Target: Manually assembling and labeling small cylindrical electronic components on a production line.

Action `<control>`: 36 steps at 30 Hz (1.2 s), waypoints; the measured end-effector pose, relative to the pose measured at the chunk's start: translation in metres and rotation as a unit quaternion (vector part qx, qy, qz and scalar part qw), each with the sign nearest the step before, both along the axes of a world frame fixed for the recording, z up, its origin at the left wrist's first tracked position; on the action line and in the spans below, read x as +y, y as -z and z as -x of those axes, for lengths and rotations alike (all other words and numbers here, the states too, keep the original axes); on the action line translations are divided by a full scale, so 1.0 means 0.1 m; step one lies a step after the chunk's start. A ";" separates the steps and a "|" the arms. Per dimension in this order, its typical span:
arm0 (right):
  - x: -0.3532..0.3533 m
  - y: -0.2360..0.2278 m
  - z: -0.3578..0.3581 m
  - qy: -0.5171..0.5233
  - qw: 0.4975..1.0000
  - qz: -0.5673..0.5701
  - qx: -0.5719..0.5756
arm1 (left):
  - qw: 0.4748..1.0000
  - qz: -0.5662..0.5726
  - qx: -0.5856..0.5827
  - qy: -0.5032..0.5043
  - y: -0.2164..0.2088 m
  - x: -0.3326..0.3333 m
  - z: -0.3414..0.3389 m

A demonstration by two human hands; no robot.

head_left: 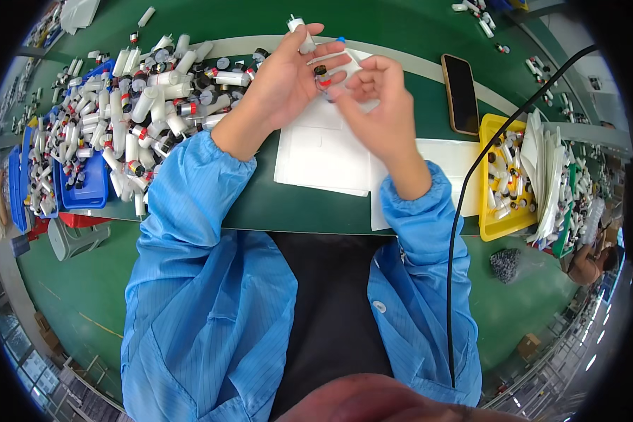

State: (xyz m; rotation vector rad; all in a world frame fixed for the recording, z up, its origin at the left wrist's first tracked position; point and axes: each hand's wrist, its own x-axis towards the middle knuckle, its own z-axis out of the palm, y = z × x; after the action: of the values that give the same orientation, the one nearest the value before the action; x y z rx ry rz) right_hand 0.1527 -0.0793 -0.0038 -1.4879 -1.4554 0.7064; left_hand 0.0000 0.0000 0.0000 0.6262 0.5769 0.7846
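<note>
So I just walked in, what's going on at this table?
Someone in blue sleeves has a white cylinder in the left hand. A small black-and-red piece is between both hands, the right hand close by; motion blur hides exact contact. White papers lie below, a heap of mostly white cylinders sits left, and a yellow tray right.

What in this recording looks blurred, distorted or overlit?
Head view: the right hand looks slightly blurred; head view: wide-lens distortion bows the pale strip beyond the hands and the corners are black; head view: the white sheets look very bright.
</note>
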 end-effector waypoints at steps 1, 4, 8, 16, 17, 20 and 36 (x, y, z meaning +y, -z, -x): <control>-0.02 0.05 0.07 -0.014 0.995 -0.090 -0.035 | 1.000 0.011 -0.020 -0.001 0.00 -0.01 0.00; 0.04 0.11 0.14 -0.027 0.981 -0.191 0.000 | 0.993 0.015 -0.111 0.023 -0.05 0.06 0.00; 0.10 0.22 0.05 -0.045 0.962 -0.161 0.216 | 0.983 -0.016 -0.136 0.120 -0.01 0.06 0.05; 0.11 0.10 -0.09 -0.026 0.899 -0.058 0.434 | 0.963 -0.250 0.079 0.068 0.05 0.06 0.01; 0.11 0.11 -0.06 -0.028 0.913 -0.076 0.399 | 0.959 -0.262 0.092 0.058 0.05 0.06 0.01; 0.10 0.16 -0.01 -0.032 0.942 -0.122 0.312 | 0.957 -0.276 0.085 0.023 0.04 0.05 -0.01; 0.10 0.03 -0.18 -0.008 0.947 -0.116 0.300 | 0.938 -0.318 0.138 0.007 0.07 0.04 -0.01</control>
State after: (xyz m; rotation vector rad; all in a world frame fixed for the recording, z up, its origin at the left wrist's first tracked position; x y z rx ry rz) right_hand 0.1707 -0.0697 -0.0068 -0.9625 -1.0342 0.8708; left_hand 0.0007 0.0039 -0.0073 1.3524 0.5705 0.8794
